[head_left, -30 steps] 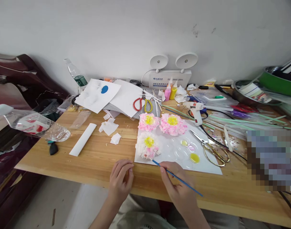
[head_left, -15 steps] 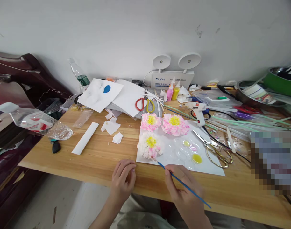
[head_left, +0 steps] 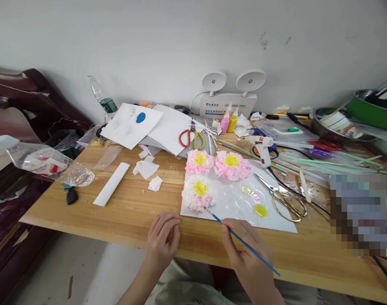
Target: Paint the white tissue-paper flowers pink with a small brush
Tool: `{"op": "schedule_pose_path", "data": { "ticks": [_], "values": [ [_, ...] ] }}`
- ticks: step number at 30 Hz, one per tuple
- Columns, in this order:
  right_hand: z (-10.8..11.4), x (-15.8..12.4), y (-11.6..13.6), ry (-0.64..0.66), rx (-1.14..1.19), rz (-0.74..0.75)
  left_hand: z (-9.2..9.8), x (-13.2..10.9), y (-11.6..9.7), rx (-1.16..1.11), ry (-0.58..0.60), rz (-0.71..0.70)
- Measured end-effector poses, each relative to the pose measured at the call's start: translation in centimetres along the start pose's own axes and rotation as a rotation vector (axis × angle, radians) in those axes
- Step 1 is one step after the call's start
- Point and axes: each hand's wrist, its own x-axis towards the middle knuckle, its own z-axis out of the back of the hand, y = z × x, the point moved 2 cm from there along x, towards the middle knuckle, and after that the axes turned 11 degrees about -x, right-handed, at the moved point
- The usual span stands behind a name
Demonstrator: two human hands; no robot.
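My right hand (head_left: 247, 250) pinches a thin blue paintbrush (head_left: 253, 252), its tip at the lower edge of a white paper flower (head_left: 198, 192) with a yellow centre and pink tints. Two pinker flowers, one on the left (head_left: 200, 162) and one on the right (head_left: 232, 165), sit behind it on a white sheet (head_left: 276, 224). Beside them lies a clear palette (head_left: 239, 203) with yellow and pink paint in its wells. My left hand (head_left: 163, 237) rests at the table's front edge, fingers loosely curled, with nothing visible in them.
Gold-handled scissors (head_left: 288, 205) and a white glue gun (head_left: 263, 150) lie on the right. Pink (head_left: 225, 126) and yellow (head_left: 232, 124) paint bottles stand at the back. On the left are a paper roll (head_left: 111, 184), paper scraps (head_left: 147, 167) and a tilted water bottle (head_left: 47, 163).
The brush tip and my right hand have shifted slightly rightward along the white flower's lower edge. The whole view has moved a little; my left hand stays in place.
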Motion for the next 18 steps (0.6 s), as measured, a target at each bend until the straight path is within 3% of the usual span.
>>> {"op": "schedule_pose_path", "data": {
  "ticks": [8,18],
  "values": [
    [-0.35,-0.40,0.10,0.084,0.009,-0.002,0.01,-0.01,0.07,-0.017,0.009,0.002],
    [-0.15,-0.36,-0.01,0.023,-0.001,-0.004,0.03,-0.21,0.06,-0.042,0.030,0.000]
  ]
}}
